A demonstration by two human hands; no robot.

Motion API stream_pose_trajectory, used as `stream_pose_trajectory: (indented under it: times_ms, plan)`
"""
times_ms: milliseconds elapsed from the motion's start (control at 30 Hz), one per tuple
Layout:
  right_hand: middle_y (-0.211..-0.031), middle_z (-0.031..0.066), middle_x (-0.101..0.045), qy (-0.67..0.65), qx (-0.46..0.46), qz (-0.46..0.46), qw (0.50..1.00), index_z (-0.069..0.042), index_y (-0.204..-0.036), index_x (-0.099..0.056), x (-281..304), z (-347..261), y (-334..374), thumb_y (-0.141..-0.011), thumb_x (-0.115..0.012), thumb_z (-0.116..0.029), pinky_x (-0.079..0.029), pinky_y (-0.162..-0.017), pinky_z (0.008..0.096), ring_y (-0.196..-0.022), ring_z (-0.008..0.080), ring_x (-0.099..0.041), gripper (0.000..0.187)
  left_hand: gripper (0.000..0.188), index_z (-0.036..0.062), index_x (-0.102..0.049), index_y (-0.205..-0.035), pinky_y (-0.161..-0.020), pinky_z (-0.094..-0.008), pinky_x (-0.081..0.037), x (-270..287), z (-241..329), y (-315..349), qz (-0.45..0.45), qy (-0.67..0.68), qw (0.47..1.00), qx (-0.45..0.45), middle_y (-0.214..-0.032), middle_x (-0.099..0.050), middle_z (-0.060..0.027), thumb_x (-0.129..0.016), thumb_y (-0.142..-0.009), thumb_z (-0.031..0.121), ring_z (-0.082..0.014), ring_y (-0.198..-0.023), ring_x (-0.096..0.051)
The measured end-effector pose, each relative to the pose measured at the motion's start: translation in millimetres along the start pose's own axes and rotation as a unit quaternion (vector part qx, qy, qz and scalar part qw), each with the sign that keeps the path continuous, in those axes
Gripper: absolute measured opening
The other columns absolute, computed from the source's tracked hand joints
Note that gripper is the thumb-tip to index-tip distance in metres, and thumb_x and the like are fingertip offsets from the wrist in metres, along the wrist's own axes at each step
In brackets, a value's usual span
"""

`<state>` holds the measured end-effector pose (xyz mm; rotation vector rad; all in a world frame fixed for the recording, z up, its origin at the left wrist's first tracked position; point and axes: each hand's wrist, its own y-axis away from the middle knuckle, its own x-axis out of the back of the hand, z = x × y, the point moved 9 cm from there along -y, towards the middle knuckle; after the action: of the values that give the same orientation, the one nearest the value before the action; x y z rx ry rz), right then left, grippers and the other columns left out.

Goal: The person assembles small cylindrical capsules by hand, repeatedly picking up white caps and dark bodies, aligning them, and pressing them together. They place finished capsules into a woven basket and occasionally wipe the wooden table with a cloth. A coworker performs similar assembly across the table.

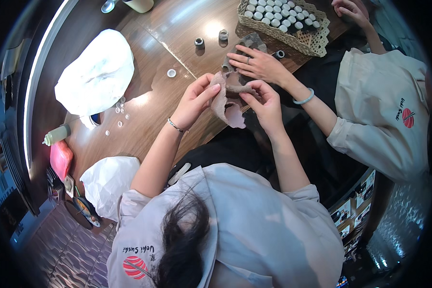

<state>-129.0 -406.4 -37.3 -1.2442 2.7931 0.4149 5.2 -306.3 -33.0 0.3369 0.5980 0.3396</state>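
Note:
A ragged brownish-pink cloth (pixel 219 104) with torn edges and holes hangs between my hands, above the table's near edge. My left hand (pixel 197 101) pinches its left side between thumb and fingers. The right hand (pixel 266 106) grips a fold on the other side. Just beyond, a co-worker's hand (pixel 254 65) with a ring lies flat on a dark checked cloth (pixel 252 42). Two small dark open bottles, one a dark vial (pixel 199 43) and one a greyish vial (pixel 223 35), stand past my hands. Another dark vial (pixel 279 54) is beside the co-worker's fingers.
A woven basket (pixel 318 45) of white-capped vials sits at the far right. One white cap (pixel 171 73) and several smaller ones (pixel 120 110) lie leftward. A white plastic bag (pixel 98 67), another bag (pixel 110 182), a squeeze bottle (pixel 57 135) and a pink packet (pixel 61 161) occupy the left.

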Motion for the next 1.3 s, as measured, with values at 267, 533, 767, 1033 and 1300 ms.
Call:
stream_pose_trajectory:
  times_ms: [267,533,767,1033,1300]
  plan:
    - [-0.106,0.0032,-0.065,-0.099,-0.012,0.045,0.994,0.001,-0.112,-0.061,45.1,-1.8,3.1,-0.094,-0.069,-0.003,-0.051,-0.087,0.0236,-0.097,0.0085,-0.063,0.020,0.023,0.0083,-0.056,-0.120,-0.100,-0.0346,-0.046,25.8,-26.9,-20.7,0.008,0.095,0.995,-0.036,-0.122,-0.061,-0.0039,-0.057,-0.102,0.022,-0.0150,-0.116,-0.058]
    - [-0.124,0.0077,-0.061,-0.101,-0.018,0.065,0.993,0.002,-0.130,-0.053,53.6,19.5,17.3,-0.093,-0.062,0.005,-0.045,-0.104,0.0311,-0.118,0.0146,-0.059,0.039,0.036,0.0105,-0.049,-0.132,-0.106,-0.0454,-0.043,22.1,-29.3,-14.6,0.082,0.268,0.959,-0.049,-0.136,-0.056,-0.0094,-0.051,-0.097,0.020,-0.0242,-0.128,-0.052]
    - [-0.129,0.0099,-0.059,-0.033,0.044,0.087,0.995,0.002,-0.130,-0.053,77.1,50.3,42.0,-0.088,-0.064,0.011,-0.045,-0.104,0.0316,-0.122,0.0174,-0.057,0.045,0.025,0.0101,-0.051,-0.114,-0.109,-0.0474,-0.038,6.5,-38.2,-41.8,0.009,0.360,0.932,-0.031,-0.134,-0.056,-0.0105,-0.051,-0.089,0.013,-0.0274,-0.123,-0.053]
    - [-0.117,0.0085,-0.056,0.257,0.036,0.306,0.916,-0.006,-0.134,-0.051,123.2,40.5,48.2,-0.082,-0.078,-0.005,-0.047,-0.089,0.0303,-0.104,0.0166,-0.054,0.059,0.026,0.0097,-0.051,-0.124,-0.109,-0.0403,-0.044,37.2,-21.2,-70.4,0.195,0.033,0.977,-0.076,-0.142,-0.053,-0.0124,-0.054,-0.098,0.010,-0.0215,-0.129,-0.053]
    - [-0.137,0.0099,-0.056,0.521,0.278,-0.020,0.807,-0.013,-0.132,-0.060,37.2,2.6,-45.4,-0.085,-0.068,-0.011,-0.039,-0.108,0.0446,-0.129,0.0296,-0.051,0.047,0.024,0.0090,-0.050,-0.124,-0.097,-0.0323,-0.050,62.0,-3.6,-6.1,0.234,-0.014,0.969,-0.082,-0.134,-0.058,-0.0137,-0.054,-0.100,0.007,-0.0194,-0.117,-0.060]
